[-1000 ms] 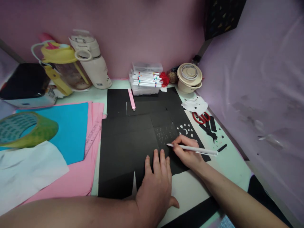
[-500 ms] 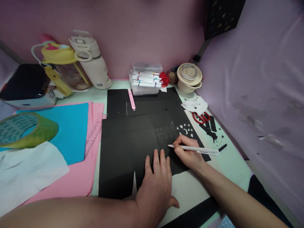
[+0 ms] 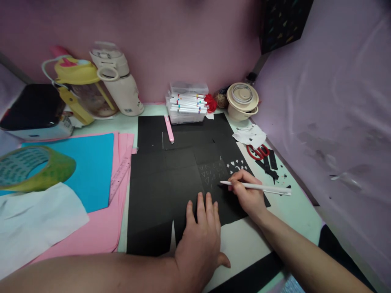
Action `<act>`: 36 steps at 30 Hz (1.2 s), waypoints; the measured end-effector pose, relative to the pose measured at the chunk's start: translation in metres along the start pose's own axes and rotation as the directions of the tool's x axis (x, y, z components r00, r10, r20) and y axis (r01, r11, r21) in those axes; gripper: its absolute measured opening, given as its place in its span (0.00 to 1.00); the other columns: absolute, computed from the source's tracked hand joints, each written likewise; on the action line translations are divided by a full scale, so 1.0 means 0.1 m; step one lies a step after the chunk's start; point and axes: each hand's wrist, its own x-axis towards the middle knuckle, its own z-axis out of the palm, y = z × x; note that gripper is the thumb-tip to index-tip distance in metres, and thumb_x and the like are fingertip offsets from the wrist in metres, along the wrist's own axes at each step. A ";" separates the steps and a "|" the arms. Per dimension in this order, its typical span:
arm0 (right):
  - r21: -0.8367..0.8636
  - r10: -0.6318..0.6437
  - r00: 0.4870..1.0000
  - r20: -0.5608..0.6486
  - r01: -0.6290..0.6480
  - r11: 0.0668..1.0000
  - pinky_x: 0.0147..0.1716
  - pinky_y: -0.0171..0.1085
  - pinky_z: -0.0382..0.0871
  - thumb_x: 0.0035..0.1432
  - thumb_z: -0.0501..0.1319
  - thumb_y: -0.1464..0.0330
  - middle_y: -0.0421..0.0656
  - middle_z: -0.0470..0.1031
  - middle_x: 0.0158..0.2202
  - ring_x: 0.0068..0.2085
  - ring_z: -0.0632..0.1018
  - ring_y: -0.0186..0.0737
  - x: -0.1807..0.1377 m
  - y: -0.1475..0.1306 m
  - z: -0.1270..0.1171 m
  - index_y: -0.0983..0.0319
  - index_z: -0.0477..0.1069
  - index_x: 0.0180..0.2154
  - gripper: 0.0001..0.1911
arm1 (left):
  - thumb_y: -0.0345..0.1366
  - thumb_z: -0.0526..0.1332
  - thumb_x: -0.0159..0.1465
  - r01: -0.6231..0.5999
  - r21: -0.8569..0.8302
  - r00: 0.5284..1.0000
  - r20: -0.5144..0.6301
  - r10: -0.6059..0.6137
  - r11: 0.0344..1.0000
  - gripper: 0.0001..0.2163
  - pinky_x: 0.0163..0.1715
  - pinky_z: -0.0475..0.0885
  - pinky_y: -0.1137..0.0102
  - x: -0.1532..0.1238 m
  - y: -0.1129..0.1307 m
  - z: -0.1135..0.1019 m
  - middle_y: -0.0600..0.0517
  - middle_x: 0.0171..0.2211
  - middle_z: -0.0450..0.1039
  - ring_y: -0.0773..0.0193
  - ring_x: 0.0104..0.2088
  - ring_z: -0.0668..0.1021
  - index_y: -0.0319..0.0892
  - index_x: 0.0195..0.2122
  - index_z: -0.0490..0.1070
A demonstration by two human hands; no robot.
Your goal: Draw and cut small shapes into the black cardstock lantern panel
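Observation:
My right hand (image 3: 248,194) grips a white pen (image 3: 258,186), its tip at the black paper (image 3: 165,187); whether it touches, I cannot tell. Left of the tip, thin pale outlines of triangles and other small marks are drawn on the paper. White stars, hearts and a moon shape (image 3: 238,167) show just beyond my right hand, which partly covers them. My left hand (image 3: 201,236) lies flat on the lower part of the black paper, fingers outstretched. Farther up the sheet rests a pink craft knife (image 3: 169,129).
A clear box of white markers (image 3: 187,106) stands behind the paper. Red-handled scissors (image 3: 258,152) and black scraps lie at the right. On the left are blue paper (image 3: 94,171), a green tape roll (image 3: 61,169), a pink ruler (image 3: 120,175) and two bottles (image 3: 122,91).
My right hand has shifted a little to the right with the pen, and the pen's tip has moved right and slightly up. My left hand has stayed in place.

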 end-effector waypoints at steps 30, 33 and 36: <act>-0.095 -0.158 0.966 0.206 0.180 0.979 0.24 0.32 0.68 0.54 0.58 0.71 0.39 0.77 0.23 0.23 0.75 0.34 0.00 -0.07 0.07 0.60 0.72 0.25 0.07 | 0.69 0.61 0.46 0.002 -0.002 1.000 0.002 -0.002 1.000 0.51 0.55 0.68 0.48 0.00 0.00 0.00 0.31 0.62 0.57 0.36 0.62 0.65 0.32 0.60 0.65; -0.110 -0.153 0.973 0.171 0.173 0.979 0.24 0.32 0.67 0.54 0.58 0.71 0.39 0.76 0.22 0.23 0.74 0.34 -0.01 -0.05 0.07 0.60 0.71 0.24 0.08 | 0.70 0.61 0.45 0.004 0.001 1.000 0.001 -0.004 1.000 0.51 0.54 0.68 0.48 -0.01 0.01 0.00 0.31 0.62 0.57 0.36 0.62 0.64 0.33 0.60 0.65; -0.138 -0.143 0.982 0.125 0.160 0.977 0.23 0.32 0.66 0.54 0.58 0.71 0.38 0.75 0.21 0.22 0.73 0.33 -0.01 -0.06 0.08 0.60 0.70 0.24 0.08 | 0.69 0.61 0.46 0.007 -0.001 1.000 -0.004 -0.007 1.000 0.51 0.54 0.69 0.48 -0.01 0.02 -0.01 0.31 0.62 0.57 0.36 0.62 0.64 0.33 0.60 0.65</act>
